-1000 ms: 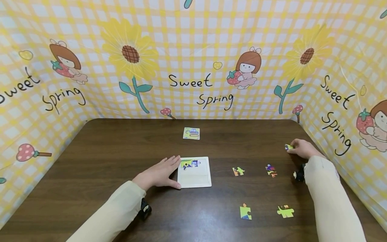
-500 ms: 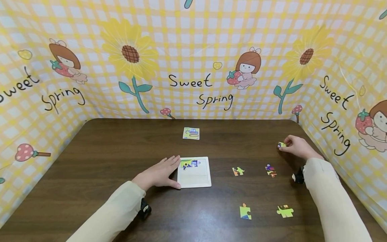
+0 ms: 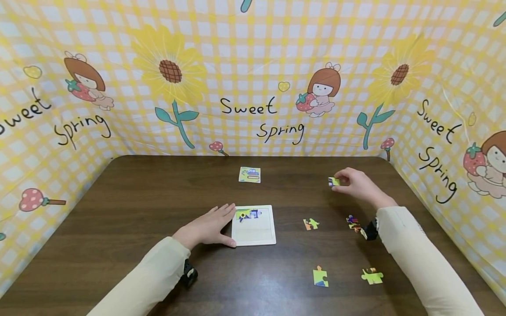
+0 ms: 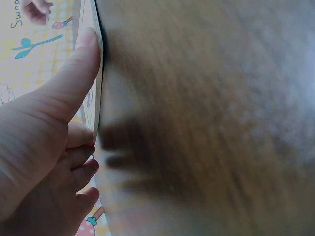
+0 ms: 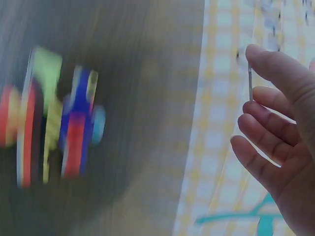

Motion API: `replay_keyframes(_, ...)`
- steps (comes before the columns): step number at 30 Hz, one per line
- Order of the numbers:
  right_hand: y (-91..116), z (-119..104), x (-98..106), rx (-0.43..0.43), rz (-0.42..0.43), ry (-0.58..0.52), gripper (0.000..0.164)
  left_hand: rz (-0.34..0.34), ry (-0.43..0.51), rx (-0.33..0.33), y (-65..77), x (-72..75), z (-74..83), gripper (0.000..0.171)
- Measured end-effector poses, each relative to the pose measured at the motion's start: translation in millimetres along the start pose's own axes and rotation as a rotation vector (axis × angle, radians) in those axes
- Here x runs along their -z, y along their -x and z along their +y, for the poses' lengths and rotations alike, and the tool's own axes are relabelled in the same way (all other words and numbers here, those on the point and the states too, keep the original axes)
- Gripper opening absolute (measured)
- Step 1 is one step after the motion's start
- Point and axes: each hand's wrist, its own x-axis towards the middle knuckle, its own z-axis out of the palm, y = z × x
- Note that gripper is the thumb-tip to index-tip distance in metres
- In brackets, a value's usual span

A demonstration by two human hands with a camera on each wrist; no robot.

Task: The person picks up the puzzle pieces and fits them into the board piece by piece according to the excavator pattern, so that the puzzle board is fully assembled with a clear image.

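My right hand (image 3: 357, 186) pinches a green and purple puzzle piece (image 3: 333, 181) between thumb and fingertips, above the back right of the table. Edge-on, that puzzle piece (image 5: 250, 84) appears as a thin strip in the right wrist view. My left hand (image 3: 207, 225) lies with straight fingers against the left edge of a white puzzle tray (image 3: 253, 239). In the left wrist view the thumb (image 4: 81, 73) rests along the tray's rim. Joined puzzle pieces (image 3: 248, 214), green and purple, sit in the tray's upper left corner.
Loose puzzle pieces lie right of the tray: an orange-green one (image 3: 311, 224), a multicoloured one (image 3: 352, 222) by the right wrist, a green one (image 3: 320, 277) and another green one (image 3: 372, 276) nearer the front. A square picture card (image 3: 250, 174) lies behind the tray. Patterned cloth (image 3: 253, 79) surrounds the table.
My right hand has moved left from the table's right side, carrying the pinched puzzle piece. My left hand and the tray have stayed in place.
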Motion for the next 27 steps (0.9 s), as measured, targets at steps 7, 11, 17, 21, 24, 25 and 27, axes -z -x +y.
replay_keyframes(7, -13.4, -45.5, -19.9, 0.157, 0.015, -0.015, 0.035, -0.002, 0.002, 0.0, -0.2, -0.6, -0.8, 0.095)
replay_keyframes(11, -18.5, -72.2, -32.1, 0.194, -0.005, -0.019, 0.033, -0.002, 0.003, -0.003, 0.3, -0.1, -0.5, 0.095)
replay_keyframes(17, -25.1, -102.0, -53.1, 0.242, -0.062, -0.022, 0.033, 0.003, 0.004, -0.012, 1.4, 0.9, 0.6, 0.095)
replay_keyframes(21, -28.4, -117.2, -67.1, 0.268, -0.092, -0.009, 0.032, 0.001, 0.009, -0.009, 1.6, 1.2, 0.7, 0.094)
replay_keyframes(24, -30.3, -126.0, -77.2, 0.284, -0.12, 0.029, 0.033, -0.001, 0.012, -0.005, 1.9, 1.3, 0.5, 0.095)
replay_keyframes(25, -31.0, -128.1, -80.8, 0.29, -0.128, 0.046, 0.033, -0.001, 0.012, -0.005, 2.1, 1.4, 0.5, 0.095)
replay_keyframes(27, -31.8, -132.0, -86.9, 0.31, -0.145, 0.071, 0.033, 0.0, 0.009, -0.007, 2.1, 1.0, -0.2, 0.095)
